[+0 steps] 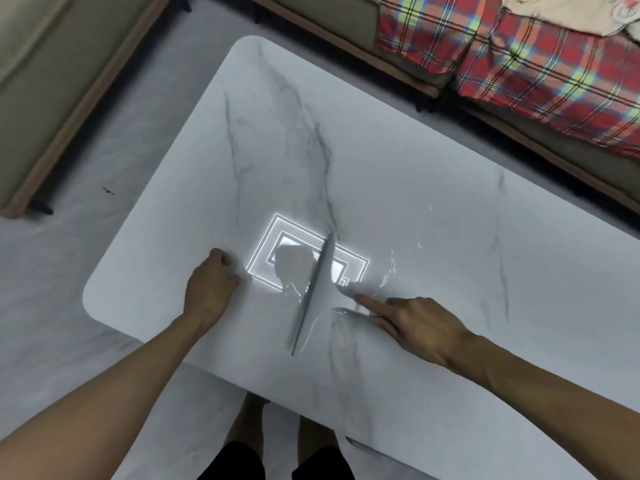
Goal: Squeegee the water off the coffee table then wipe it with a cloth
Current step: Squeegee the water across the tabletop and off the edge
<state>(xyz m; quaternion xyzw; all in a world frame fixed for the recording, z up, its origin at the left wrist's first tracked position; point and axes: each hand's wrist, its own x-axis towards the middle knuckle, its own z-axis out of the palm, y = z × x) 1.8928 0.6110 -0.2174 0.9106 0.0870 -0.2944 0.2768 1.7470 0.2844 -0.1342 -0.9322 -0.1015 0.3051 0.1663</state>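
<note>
My right hand [420, 323] grips the squeegee [311, 294]; my left hand [209, 285] rests, fingers seemingly curled, empty. If I tilt the blade, water [390, 271] streaks the table [346, 133].

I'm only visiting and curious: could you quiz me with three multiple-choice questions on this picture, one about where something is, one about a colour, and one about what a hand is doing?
1. Where is the squeegee?
A. on the floor
B. on the table, across the bright reflection
C. on the sofa

2. What is the plaid blanket's main colour?
A. blue
B. black
C. red

3. What is the right hand doing?
A. gripping the squeegee
B. lying flat on the table
C. holding a cloth

Answers:
1 B: the blade sits on the table and cuts across the reflection.
2 C: its checks are mostly red, with thin dark and pale lines.
3 A: its fingers curl round the handle, with the forefinger stretched along it.
</note>
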